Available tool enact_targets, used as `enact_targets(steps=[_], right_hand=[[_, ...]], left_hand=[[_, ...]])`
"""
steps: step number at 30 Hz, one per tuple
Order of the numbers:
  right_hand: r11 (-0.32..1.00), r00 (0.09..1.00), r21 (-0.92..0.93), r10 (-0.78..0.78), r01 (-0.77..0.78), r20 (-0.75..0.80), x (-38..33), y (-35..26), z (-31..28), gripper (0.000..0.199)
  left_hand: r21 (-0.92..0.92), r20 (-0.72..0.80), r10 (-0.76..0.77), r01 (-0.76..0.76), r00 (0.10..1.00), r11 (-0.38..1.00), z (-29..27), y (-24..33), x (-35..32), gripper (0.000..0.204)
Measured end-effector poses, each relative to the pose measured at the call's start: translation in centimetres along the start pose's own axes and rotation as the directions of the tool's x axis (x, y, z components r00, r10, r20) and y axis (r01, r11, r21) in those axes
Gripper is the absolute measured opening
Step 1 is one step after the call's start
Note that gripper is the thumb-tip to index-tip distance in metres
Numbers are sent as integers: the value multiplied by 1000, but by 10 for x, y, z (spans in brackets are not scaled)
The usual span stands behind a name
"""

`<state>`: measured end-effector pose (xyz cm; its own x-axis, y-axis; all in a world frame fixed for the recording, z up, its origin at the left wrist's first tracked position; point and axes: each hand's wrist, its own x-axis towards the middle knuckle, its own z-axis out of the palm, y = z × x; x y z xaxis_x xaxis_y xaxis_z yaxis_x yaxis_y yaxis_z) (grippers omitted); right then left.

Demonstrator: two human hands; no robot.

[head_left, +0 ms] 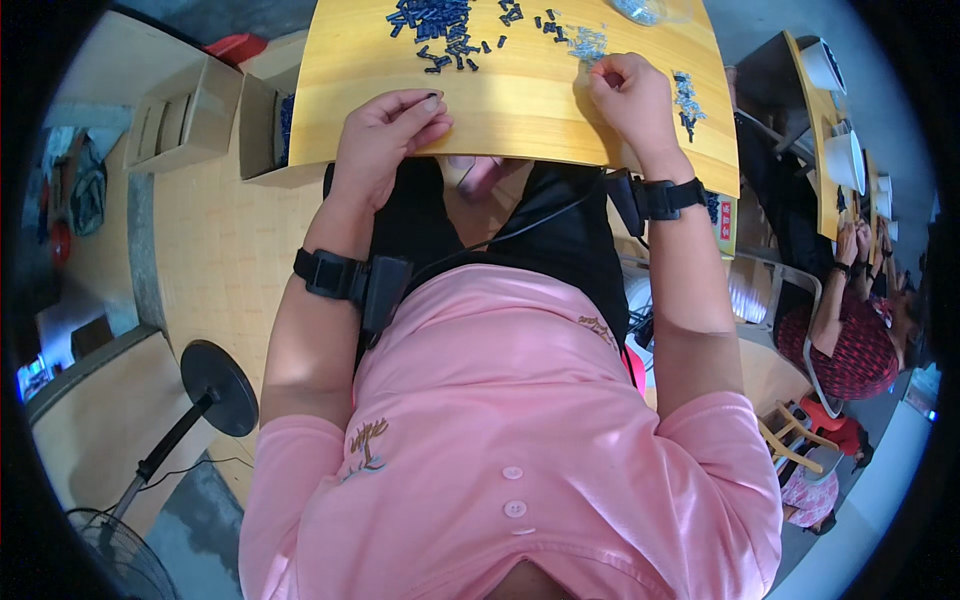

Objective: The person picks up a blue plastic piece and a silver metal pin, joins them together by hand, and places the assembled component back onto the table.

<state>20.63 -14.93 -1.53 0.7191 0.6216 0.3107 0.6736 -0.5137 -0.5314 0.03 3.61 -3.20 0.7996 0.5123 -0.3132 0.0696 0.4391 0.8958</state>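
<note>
At the near left part of the yellow wooden table point(520, 120), my left hand point(385, 135) is closed, thumb against fingers. A small black piece point(433, 96) shows at its fingertips. My right hand point(638, 105) is pinched at the near edge of a small heap of clear pieces point(588, 42); whatever lies between its fingertips is too small to make out. A big pile of small dark blue-black pieces point(430, 18) spreads over the far left of the table. Right of my right hand lies a narrow row of clear and black pieces point(685, 100).
A clear round container point(640, 10) stands at the far edge. Cardboard boxes point(185, 115) sit at the left, near a black fan point(125, 550). Other people work at a table point(815, 130) with white bowls on the right. A cable point(510, 238) runs between my wrist straps.
</note>
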Motion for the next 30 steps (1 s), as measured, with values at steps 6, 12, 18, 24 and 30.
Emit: enact_targets(steps=[6,12,18,24,30], right_hand=[[1000,1000,-13,9,-9,5,-5,8,-4,16],[997,998,-48,56,-54,35,-13,17,-16,16],[1000,1000,-13,18,-18,15,-15,16,-16,14],[993,996,-79,-86,87,22,-8,14,-7,12],[995,995,-81,-53,60,81,-13,5,-6,13]], left_hand=[[12,11,0,0,1000,1000,-1,-2,1,24],[55,16,-4,4,1000,998,-2,-3,1,25],[41,6,10,-10,1000,999,-2,-2,1,24],[20,12,10,-10,1000,1000,-1,-3,2,23],[30,10,8,-8,1000,1000,-3,-4,2,23]])
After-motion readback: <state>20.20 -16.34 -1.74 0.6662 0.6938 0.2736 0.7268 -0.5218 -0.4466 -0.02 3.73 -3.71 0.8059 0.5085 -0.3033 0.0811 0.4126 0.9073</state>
